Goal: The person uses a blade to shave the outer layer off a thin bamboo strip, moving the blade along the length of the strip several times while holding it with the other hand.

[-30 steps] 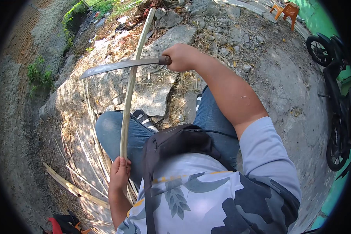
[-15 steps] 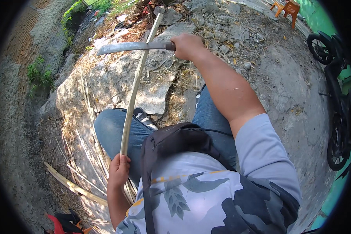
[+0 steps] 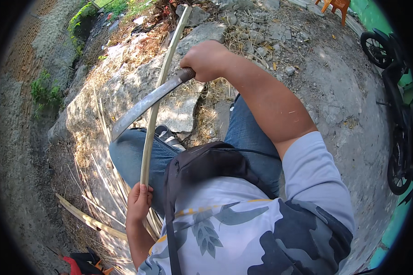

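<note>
My left hand (image 3: 139, 200) is closed round the lower end of a long, pale split bamboo strip (image 3: 156, 105), which slants up and away over my left knee. In my right hand (image 3: 206, 62) is the dark handle of a machete (image 3: 144, 103). Its grey, slightly curved blade crosses the strip above the knee, with the broad tip pointing left and toward me. Whether the edge touches the strip, I cannot tell. The fingers of my right hand are partly turned from view.
Several thin bamboo strips (image 3: 106, 176) and a thicker bamboo piece (image 3: 85, 217) lie on the ground at my left. Broken concrete slabs (image 3: 179, 112) are in front. A black motorcycle (image 3: 392, 101) stands at the right, an orange chair (image 3: 337, 7) far right. A black bag (image 3: 211, 162) rests on my lap.
My right hand has come nearer and slightly left. The machete has swung from nearly level near the strip's far end to a slant across its middle. My left hand keeps its hold.
</note>
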{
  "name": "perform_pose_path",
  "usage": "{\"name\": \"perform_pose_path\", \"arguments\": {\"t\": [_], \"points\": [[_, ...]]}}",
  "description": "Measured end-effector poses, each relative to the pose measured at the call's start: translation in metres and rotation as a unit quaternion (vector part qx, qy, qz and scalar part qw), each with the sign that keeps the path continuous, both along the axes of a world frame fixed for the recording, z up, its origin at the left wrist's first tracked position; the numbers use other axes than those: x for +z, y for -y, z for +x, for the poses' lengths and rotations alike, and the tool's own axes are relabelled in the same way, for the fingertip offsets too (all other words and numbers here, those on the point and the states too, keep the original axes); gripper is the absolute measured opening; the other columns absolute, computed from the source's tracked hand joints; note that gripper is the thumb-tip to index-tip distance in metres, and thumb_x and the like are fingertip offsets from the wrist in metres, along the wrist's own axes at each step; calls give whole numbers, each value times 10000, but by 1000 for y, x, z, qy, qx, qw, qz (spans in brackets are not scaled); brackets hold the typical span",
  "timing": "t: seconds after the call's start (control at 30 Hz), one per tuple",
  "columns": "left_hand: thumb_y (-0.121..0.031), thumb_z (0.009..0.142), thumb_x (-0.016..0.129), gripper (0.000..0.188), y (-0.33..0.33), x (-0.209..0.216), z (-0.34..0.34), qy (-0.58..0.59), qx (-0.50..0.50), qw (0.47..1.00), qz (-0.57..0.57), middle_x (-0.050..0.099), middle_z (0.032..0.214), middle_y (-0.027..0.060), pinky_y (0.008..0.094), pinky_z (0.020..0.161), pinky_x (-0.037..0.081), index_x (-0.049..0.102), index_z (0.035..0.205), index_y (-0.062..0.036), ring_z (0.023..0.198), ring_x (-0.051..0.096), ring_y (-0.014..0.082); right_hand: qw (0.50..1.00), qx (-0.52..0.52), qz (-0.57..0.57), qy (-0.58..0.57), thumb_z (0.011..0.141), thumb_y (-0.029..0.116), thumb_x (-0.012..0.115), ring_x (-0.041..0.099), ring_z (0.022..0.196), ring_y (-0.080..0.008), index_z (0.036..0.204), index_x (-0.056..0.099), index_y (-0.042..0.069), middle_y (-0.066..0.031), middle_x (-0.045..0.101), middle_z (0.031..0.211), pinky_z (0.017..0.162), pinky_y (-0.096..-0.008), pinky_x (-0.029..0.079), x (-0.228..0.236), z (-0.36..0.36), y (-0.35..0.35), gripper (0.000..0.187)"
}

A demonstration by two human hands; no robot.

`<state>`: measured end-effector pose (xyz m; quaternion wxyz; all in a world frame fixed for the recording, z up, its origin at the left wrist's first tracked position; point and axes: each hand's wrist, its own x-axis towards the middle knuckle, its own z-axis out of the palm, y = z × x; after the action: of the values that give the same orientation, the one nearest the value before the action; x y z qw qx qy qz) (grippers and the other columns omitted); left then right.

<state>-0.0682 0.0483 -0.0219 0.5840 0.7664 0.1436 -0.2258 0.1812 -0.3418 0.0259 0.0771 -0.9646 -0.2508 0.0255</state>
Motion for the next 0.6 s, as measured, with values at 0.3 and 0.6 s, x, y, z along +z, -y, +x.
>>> {"name": "perform_pose_path", "arguments": {"t": [0.3, 0.6], "points": [[-372, 1102, 444, 365, 3, 0, 3, -2, 14, 1000, -8, 378, 605, -68, 213, 450, 263, 559, 933, -70, 502, 324, 32, 969, -244, 24, 11, 827, 161, 633, 699, 1037, -295, 1086, 732, 195, -55, 733, 1046, 856, -459, 576, -30, 33, 64, 280], [-364, 1100, 453, 348, 2, -1, 3, -21, 43, 998, -39, 393, 618, -62, 210, 439, 257, 565, 943, -74, 498, 328, 32, 990, -125, 62, -3, 768, 179, 648, 711, 933, -307, 945, 727, 188, -83, 735, 928, 800, -483, 569, -24, 22, 32, 194]]}}
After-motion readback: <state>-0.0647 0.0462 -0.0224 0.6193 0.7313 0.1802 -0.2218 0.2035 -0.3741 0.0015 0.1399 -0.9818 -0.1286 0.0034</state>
